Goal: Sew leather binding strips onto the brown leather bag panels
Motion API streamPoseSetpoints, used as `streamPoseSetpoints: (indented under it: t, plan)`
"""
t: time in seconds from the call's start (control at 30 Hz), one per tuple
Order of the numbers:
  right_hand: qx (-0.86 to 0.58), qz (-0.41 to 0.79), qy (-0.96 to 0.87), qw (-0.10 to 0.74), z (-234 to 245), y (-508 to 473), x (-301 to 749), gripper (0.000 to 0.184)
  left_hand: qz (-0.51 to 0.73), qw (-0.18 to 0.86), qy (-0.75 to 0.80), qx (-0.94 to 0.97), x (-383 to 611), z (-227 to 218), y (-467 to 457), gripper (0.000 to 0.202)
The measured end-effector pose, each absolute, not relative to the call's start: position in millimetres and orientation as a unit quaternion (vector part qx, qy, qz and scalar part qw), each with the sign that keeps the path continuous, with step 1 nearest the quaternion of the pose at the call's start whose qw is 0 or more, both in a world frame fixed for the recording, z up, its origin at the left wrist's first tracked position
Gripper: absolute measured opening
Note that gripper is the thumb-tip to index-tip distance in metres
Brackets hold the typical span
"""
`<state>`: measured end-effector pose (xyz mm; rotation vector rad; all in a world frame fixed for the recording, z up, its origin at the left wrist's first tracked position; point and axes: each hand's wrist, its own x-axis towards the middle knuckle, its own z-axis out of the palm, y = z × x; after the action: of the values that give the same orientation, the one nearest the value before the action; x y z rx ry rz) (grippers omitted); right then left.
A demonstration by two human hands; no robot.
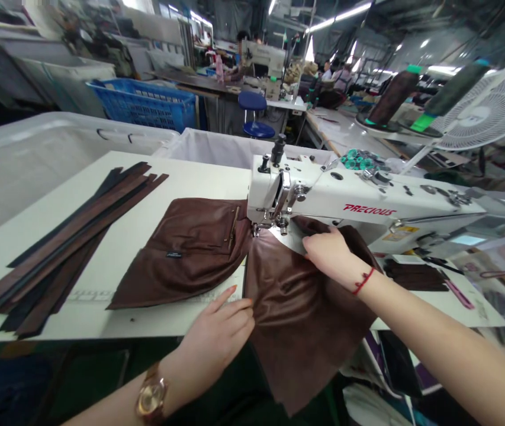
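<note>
A brown leather-like piece (296, 307) runs from under the presser foot of the white sewing machine (323, 195) and hangs over the table's front edge. My right hand (330, 251) is closed on its raised, folded part, right of the needle; some fingertips are hidden. At the piece's left edge, my left hand (221, 331) has its fingers closed on the material, one finger stretched away; its thumb is hidden. To the left of the needle, a brown panel (185, 248) with a zipper (233, 228) and a small dark label lies on the table, reaching the presser foot.
Brown and black strips (74, 248) lie crossed on the left of the white table (154, 325). Dark strips (416, 276) and a pink-handled tool (459, 291) lie at right. Behind are white bins, a blue basket (145, 103), thread cones (394, 97), a fan (492, 112) and people.
</note>
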<state>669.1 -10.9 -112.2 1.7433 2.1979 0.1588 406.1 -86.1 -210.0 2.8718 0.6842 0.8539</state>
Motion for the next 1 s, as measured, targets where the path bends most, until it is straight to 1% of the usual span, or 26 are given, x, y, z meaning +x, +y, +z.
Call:
streamPoseSetpoints:
  t: [0.07, 0.1, 0.17, 0.2, 0.27, 0.33, 0.4, 0.47, 0.53, 0.6, 0.67, 0.73, 0.8, 0.83, 0.87, 0.9, 0.97, 1.0]
  plan:
    - [0.593, 0.083, 0.789, 0.139, -116, -24, 647, 0.027, 0.295, 0.049, 0.233, 0.925, 407, -218, -89, 0.022]
    - [0.565, 0.087, 0.813, 0.113, -121, -31, 633, 0.029, 0.302, 0.057, 0.239, 0.921, 407, -220, -90, 0.023]
    - [0.502, 0.054, 0.862, 0.046, -139, -48, 606, 0.033, 0.306, 0.066, 0.24, 0.919, 405, -218, -93, 0.025]
    - [0.497, 0.028, 0.867, 0.017, -151, -56, 597, 0.039, 0.303, 0.062, 0.239, 0.921, 403, -216, -94, 0.027]
    - [0.514, 0.005, 0.857, -0.024, -173, -71, 588, 0.049, 0.281, 0.029, 0.257, 0.924, 395, -208, -93, 0.028]
    - [0.529, -0.001, 0.847, -0.051, -189, -81, 593, 0.054, 0.243, -0.03, 0.31, 0.919, 385, -199, -87, 0.03]
    - [0.523, -0.01, 0.85, -0.066, -196, -86, 608, 0.056, 0.18, -0.095, 0.368, 0.908, 373, -192, -77, 0.037]
    - [0.505, -0.028, 0.86, -0.072, -195, -86, 624, 0.059, 0.108, -0.138, 0.395, 0.902, 364, -185, -65, 0.042]
    - [0.486, -0.055, 0.869, -0.078, -189, -84, 638, 0.061, 0.07, -0.16, 0.38, 0.909, 361, -179, -58, 0.042]
    - [0.47, -0.085, 0.874, -0.093, -180, -79, 646, 0.059, 0.085, -0.157, 0.314, 0.933, 367, -174, -59, 0.041]
    - [0.473, -0.087, 0.87, -0.11, -170, -71, 653, 0.051, 0.117, -0.123, 0.225, 0.96, 382, -171, -66, 0.041]
    - [0.518, -0.037, 0.85, -0.085, -160, -58, 659, 0.045, 0.129, -0.065, 0.168, 0.975, 403, -170, -74, 0.04]
    - [0.575, 0.024, 0.817, -0.023, -152, -43, 667, 0.044, 0.117, -0.002, 0.155, 0.981, 424, -171, -78, 0.048]
    - [0.595, 0.04, 0.803, 0.01, -148, -36, 671, 0.045, 0.108, 0.026, 0.153, 0.982, 433, -173, -78, 0.053]
    - [0.605, 0.043, 0.794, 0.038, -145, -30, 675, 0.046, 0.101, 0.048, 0.149, 0.983, 440, -175, -77, 0.054]
    - [0.609, 0.037, 0.79, 0.057, -142, -25, 679, 0.045, 0.1, 0.06, 0.144, 0.983, 446, -179, -75, 0.047]
    - [0.607, 0.015, 0.789, 0.088, -134, -18, 686, 0.042, 0.108, 0.062, 0.138, 0.983, 451, -186, -72, 0.021]
    - [0.604, 0.001, 0.79, 0.106, -129, -16, 689, 0.042, 0.116, 0.059, 0.138, 0.982, 450, -189, -70, 0.012]
